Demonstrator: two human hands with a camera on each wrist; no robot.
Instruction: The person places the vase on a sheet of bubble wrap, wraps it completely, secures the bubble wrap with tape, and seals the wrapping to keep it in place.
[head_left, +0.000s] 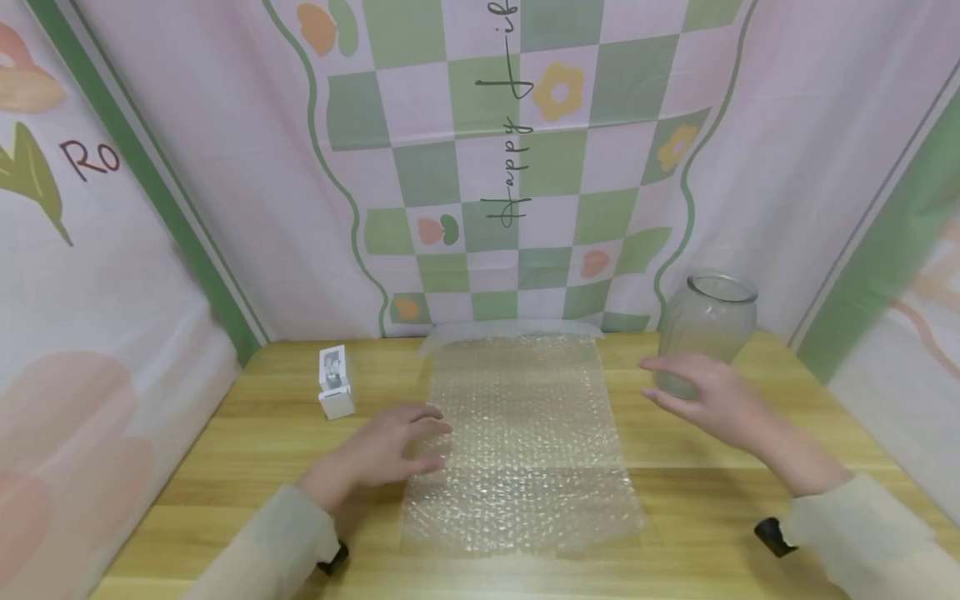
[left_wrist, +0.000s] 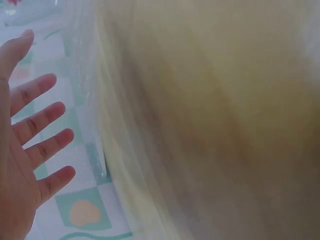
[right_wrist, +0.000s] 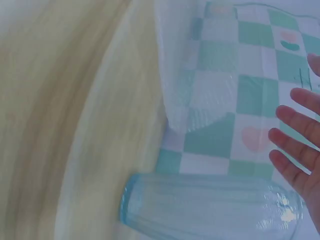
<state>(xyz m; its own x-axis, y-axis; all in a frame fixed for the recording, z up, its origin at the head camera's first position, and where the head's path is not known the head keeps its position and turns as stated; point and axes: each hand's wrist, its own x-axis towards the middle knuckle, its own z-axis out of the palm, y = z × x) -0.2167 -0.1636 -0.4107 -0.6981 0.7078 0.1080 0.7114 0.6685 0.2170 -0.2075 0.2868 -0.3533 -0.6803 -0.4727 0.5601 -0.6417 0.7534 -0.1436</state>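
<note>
A sheet of clear bubble wrap lies flat on the wooden table, its far end bending up against the curtain. My left hand hovers at the sheet's left edge, fingers loosely spread and holding nothing. In the left wrist view the fingers of that hand are apart. My right hand is right of the sheet, overlapping the lower part of a clear glass jar in the head view. From the right wrist, the jar shows beside the spread fingers of my right hand, which hold nothing.
A small white box with a window in its face stands on the left of the wooden table. Behind the table hangs a checkered, flowered curtain, and printed fabric also closes off both sides.
</note>
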